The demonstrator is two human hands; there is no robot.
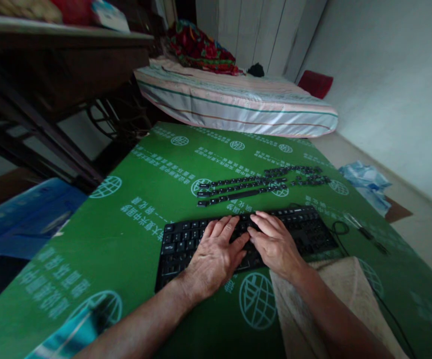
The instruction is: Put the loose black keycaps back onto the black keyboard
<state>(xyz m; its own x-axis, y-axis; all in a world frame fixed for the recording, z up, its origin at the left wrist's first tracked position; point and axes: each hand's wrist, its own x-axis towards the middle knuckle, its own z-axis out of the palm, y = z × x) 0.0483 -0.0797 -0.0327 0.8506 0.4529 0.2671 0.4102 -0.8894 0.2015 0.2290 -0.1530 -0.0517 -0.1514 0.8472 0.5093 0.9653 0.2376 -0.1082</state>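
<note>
A black keyboard lies on the green table; keycaps show on its upper left, while parts of its lower and right areas look bare of them. My left hand rests over its middle, fingers stretched toward the top rows and thumb pointing right. From the right side, my right hand reaches the same keys, its fingertips close to the left thumb and fingers apart. Whether a loose keycap sits under the fingertips is hidden. Beyond the keyboard, loose black keycaps lie in several rows, with more clustered at the right.
A beige cloth lies under my right forearm. Slim tools and the keyboard's cable are at the right. The green table has a blue-green cloth at front left. A bed stands beyond, a dark sewing table left.
</note>
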